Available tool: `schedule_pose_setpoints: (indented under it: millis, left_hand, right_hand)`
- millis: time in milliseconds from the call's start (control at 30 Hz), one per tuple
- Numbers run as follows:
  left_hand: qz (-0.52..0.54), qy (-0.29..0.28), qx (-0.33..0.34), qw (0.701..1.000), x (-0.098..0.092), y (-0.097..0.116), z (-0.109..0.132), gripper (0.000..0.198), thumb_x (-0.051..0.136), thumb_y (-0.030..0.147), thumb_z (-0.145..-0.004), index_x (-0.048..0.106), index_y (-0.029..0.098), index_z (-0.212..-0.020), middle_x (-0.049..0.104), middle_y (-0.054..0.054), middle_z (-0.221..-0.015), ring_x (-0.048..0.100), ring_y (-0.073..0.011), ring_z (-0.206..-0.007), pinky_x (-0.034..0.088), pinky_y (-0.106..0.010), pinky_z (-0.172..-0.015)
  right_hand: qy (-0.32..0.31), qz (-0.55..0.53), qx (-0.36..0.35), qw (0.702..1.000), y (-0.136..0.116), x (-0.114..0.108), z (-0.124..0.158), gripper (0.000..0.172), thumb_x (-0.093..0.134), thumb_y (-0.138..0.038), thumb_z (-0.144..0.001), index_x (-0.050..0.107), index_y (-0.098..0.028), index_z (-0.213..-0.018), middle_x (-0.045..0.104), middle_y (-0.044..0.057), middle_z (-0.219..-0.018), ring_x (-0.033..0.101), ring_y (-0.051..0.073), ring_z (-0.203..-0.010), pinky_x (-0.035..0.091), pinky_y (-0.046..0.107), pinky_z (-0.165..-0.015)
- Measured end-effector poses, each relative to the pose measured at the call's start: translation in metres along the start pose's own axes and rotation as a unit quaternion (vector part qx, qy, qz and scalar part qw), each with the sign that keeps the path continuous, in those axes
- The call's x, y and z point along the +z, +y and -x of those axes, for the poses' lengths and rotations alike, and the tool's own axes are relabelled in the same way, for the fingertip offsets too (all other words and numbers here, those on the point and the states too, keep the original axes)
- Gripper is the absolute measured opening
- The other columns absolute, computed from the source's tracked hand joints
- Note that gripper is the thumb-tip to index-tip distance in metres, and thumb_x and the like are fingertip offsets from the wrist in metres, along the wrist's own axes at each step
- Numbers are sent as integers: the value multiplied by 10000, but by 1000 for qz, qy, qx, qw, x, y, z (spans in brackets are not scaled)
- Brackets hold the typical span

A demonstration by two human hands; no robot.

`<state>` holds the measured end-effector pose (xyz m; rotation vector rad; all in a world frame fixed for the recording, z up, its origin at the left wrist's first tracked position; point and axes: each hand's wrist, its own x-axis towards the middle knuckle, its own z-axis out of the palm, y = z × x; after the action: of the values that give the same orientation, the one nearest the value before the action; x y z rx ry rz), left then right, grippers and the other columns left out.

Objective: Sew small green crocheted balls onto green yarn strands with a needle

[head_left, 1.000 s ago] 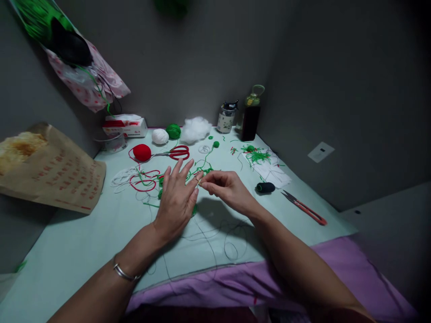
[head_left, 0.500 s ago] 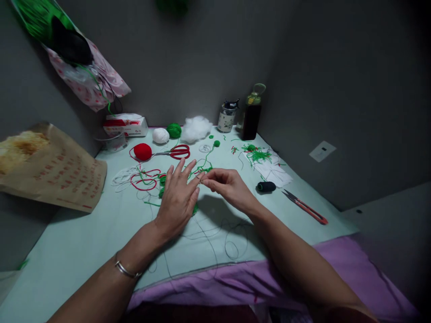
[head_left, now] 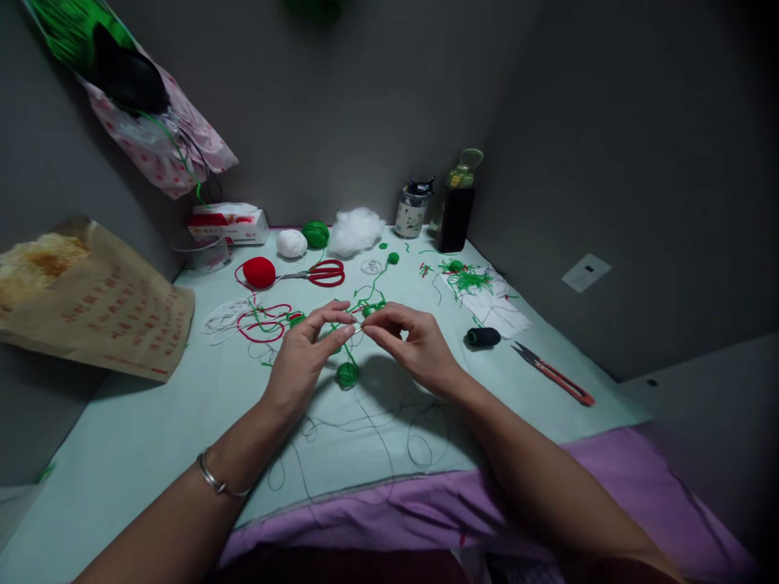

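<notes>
Pinching some thin shiny thing (head_left: 358,329), too tiny to make out, in right hand (head_left: 419,345) fingertips over the table (head_left: 152,430), just past a green ball (head_left: 346,375), with left hand (head_left: 298,357) fingertips right by it, can't tell if clamped.

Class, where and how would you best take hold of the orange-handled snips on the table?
Probably by the orange handles, coming from above on the near right: the snips lie flat, handle end toward that side, while the dark blades point away left, toward the dark spool.
</notes>
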<state>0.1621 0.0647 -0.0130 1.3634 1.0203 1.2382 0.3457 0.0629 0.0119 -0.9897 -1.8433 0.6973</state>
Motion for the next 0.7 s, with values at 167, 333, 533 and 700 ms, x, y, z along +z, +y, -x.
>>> schedule_pose_setpoints:
  millis: [167,333,533,700]
  left_hand:
    - [33,3,-30,999,2,1,0,159,736,364,-811,692,216,-852,638,-96,-1363,529,-303,-1320,419,-447,-1046]
    - [43,10,-35,998,2,1,0,139,737,342,-812,691,211,-816,646,-90,-1353,533,-287,-1314,377,-427,-1081]
    - [60,13,-47,997,4,0,0,129,724,329,-811,676,210,-815,653,-84,-1347,566,-283,-1265,385,-430,-1065]
    - [71,16,-57,996,6,4,1,109,692,295,-803,635,205,-778,683,-73,-1284,577,-274,-1235,407,-419,-1037]
  right_hand:
    - [-3,47,-33,998,3,2,2,114,621,-224,-927,683,-170,-848,638,20,-774,503,104,-647,394,239,-608]
    - [-2,100,-73,992,5,4,4,107,593,-200,-942,674,-173,-878,642,32,-788,521,111,-663,380,237,-595]
    - [4,184,-117,976,8,8,5,174,524,-225,-979,671,-179,-901,652,50,-792,531,130,-669,383,255,-613]
    - [23,246,-142,958,10,11,6,217,489,-208,-984,679,-175,-885,648,60,-774,546,145,-697,384,267,-637]
